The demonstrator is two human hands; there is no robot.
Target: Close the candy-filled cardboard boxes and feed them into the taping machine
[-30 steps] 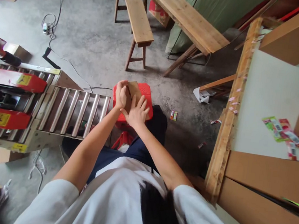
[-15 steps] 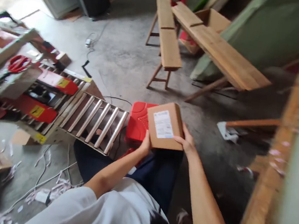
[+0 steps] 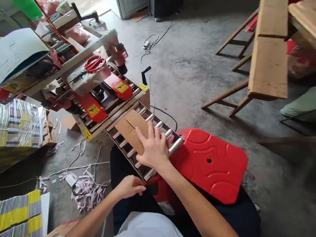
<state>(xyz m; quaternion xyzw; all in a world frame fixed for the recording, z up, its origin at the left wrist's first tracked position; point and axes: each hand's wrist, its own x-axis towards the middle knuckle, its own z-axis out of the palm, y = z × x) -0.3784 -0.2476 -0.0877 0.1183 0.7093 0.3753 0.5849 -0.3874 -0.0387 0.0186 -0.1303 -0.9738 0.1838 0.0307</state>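
A brown cardboard box lies on the metal rollers of a short roller conveyor. My right hand rests against the box's right end, fingers spread, some of them over its top. Beneath the hand, part of the box is hidden. A seam runs across the visible top face; no label shows on it. Just below the conveyor's near corner, my left hand is loosely curled above my leg, with nothing seen in it. A red plastic stool stands to the right of the conveyor.
Left of the rollers is a taping machine with red scissors on top. Wrapped stacks stand at the far left. Cables and paper strips litter the floor. A wooden bench is at the upper right.
The box has gone from between both hands onto the conveyor at the left. My left hand has let go; my right stays on the box. The view has swung left.
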